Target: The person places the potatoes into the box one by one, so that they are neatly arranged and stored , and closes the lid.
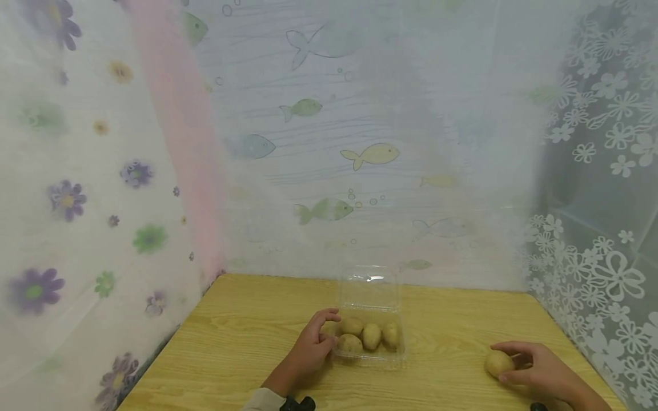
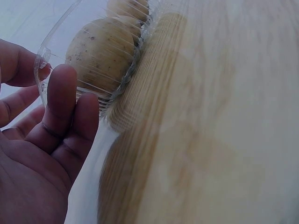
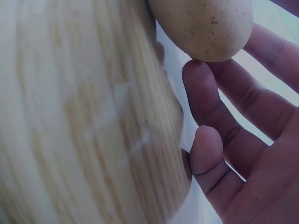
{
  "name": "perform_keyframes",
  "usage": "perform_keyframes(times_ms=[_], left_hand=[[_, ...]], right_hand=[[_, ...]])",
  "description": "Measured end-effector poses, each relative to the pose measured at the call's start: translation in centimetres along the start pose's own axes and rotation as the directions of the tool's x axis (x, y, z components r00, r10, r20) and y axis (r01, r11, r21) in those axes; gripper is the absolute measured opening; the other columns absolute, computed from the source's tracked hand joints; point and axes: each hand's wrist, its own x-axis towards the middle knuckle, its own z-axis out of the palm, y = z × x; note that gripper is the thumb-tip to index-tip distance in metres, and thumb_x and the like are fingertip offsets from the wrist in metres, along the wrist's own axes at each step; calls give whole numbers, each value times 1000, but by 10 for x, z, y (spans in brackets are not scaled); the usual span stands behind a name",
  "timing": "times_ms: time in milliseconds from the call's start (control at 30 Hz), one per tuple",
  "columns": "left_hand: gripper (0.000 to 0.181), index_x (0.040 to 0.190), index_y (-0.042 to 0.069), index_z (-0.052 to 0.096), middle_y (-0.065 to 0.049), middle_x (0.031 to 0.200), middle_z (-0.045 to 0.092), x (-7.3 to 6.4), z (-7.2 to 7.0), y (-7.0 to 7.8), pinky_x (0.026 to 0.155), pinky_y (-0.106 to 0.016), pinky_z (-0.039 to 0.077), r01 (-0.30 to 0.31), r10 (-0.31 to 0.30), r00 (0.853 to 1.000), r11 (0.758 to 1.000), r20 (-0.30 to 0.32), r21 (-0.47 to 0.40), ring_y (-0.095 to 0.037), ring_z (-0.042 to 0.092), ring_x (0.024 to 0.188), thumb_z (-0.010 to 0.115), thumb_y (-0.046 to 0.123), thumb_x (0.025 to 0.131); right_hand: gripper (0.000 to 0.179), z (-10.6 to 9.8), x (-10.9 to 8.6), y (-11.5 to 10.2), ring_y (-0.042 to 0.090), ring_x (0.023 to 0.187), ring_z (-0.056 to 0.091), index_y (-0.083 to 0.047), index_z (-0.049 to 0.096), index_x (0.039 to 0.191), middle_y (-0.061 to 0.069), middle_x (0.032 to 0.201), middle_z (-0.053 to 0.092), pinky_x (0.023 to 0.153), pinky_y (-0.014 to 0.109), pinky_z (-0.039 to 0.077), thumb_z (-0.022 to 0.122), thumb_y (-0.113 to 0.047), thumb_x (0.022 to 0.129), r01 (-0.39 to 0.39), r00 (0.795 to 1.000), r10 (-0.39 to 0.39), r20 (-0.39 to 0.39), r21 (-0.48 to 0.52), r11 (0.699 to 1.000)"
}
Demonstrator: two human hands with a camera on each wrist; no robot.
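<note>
A clear plastic clamshell container (image 1: 377, 358) sits on the table with its lid (image 1: 369, 288) raised at the back. Several potatoes (image 1: 371, 337) lie inside it. At the container's left side, my left hand (image 1: 313, 342) pinches the rim; the left wrist view shows fingertips on both sides of that edge, beside a speckled potato (image 2: 100, 53). Well to the right, my right hand (image 1: 540, 368) grips a single potato (image 1: 497, 363) between thumb and fingers. In the right wrist view, fingertips touch the underside of this potato (image 3: 205, 28), whose upper part is cut off by the frame.
The wood-grain table (image 1: 226, 342) ends at a sheet printed with fish (image 1: 380, 154) along the back. A flowered sheet (image 1: 67, 200) hangs on the left, and a translucent one with white flowers (image 1: 617, 277) borders the right edge.
</note>
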Motion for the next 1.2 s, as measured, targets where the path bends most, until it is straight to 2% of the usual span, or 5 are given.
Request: perform_keyframes(times_ms=[267, 500, 700, 900, 1200], left_hand=[[38, 144, 2, 47, -14, 165, 28, -2, 3, 2, 62, -31, 57, -2, 2, 1000, 1000, -8, 3, -15, 54, 58, 51, 1, 106], [38, 143, 2, 47, -15, 165, 28, -6, 8, 4, 62, -30, 57, -3, 4, 1000, 1000, -18, 15, -14, 54, 58, 51, 0, 105], [38, 143, 3, 48, -13, 164, 30, -6, 9, 6, 63, -30, 57, 4, -4, 1000, 1000, -26, 10, -12, 55, 60, 53, 0, 105], [38, 144, 5, 48, -11, 165, 30, -5, 8, 5, 63, -30, 57, 7, -7, 1000, 1000, -20, 10, -12, 54, 59, 52, 2, 106], [38, 145, 5, 47, -10, 166, 29, -6, 9, 1, 61, -35, 59, 4, -4, 1000, 1000, -21, 15, -15, 58, 60, 52, 4, 107]], right_hand=[[57, 1, -1, 0, 1, 88, 65, 10, 61, 134, 21, 121, 70, 72, 24, 55, 80, -22, 91, -12, 999, 12, -42, -17, 1000], [57, -1, -1, -3, 7, 89, 65, 4, 65, 130, 15, 120, 72, 72, 25, 54, 83, -31, 88, -64, 995, 56, -86, -85, 994], [58, -4, -3, -12, 3, 88, 63, 1, 65, 132, 14, 121, 72, 70, 26, 54, 83, -34, 89, -80, 988, 62, -141, -128, 989], [61, -4, 1, -25, 10, 93, 64, -5, 65, 134, 12, 125, 71, 71, 31, 54, 82, -41, 88, -115, 977, 83, -198, -159, 980], [56, 3, 13, -45, 2, 91, 63, -8, 67, 130, 8, 121, 70, 70, 27, 53, 83, -41, 87, -19, 965, -25, -261, -164, 986]])
